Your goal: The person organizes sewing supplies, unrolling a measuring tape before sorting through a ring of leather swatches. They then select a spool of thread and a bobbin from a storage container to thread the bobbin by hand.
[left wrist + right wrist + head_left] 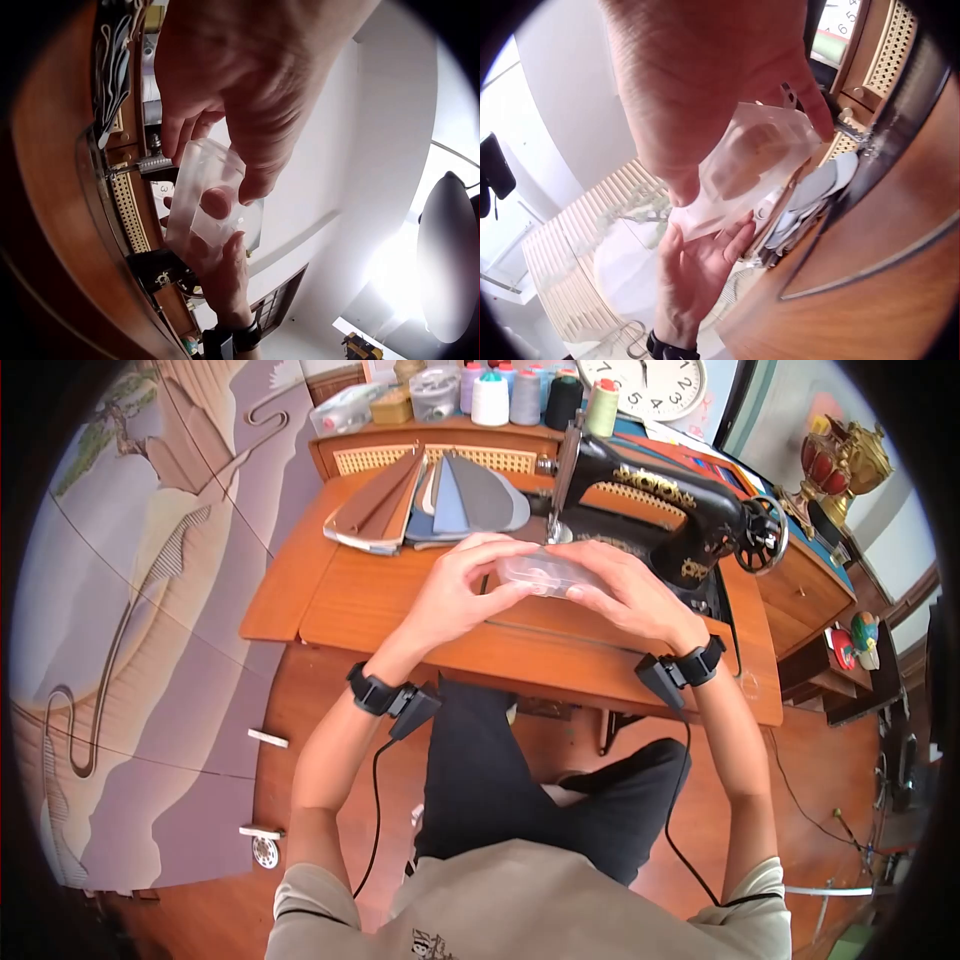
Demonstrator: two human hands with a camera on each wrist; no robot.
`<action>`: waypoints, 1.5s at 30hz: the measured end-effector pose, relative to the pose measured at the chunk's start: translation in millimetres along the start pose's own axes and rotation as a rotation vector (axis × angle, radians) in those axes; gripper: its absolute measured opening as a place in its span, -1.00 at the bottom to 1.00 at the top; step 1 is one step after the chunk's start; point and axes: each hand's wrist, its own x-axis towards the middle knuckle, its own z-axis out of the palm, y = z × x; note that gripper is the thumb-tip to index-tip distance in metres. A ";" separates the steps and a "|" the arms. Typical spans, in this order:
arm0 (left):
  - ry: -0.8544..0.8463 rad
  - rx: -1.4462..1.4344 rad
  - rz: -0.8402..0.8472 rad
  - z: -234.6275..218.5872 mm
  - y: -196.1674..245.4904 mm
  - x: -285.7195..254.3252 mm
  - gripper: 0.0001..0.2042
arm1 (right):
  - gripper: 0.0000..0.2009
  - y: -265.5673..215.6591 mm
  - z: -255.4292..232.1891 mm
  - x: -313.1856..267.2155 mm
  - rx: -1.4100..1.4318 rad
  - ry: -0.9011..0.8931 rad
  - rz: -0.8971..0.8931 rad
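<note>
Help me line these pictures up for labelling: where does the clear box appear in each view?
Head: clear box, upper middle, slightly right.
Left wrist: clear box, left of centre, mid-height.
Right wrist: clear box, near centre.
Shared landmark: woven panel, upper middle in head, left side in left wrist, upper right in right wrist.

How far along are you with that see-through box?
It's already lifted off the table. Right now the left hand and right hand grip the clear box. Probably left: setting it down. I can't tell whether it's closed.
</note>
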 end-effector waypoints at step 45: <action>-0.130 0.654 -0.127 47.4 -29.1 -3.9 -0.63 | -0.79 119.6 11.3 -51.1 0.246 0.420 0.512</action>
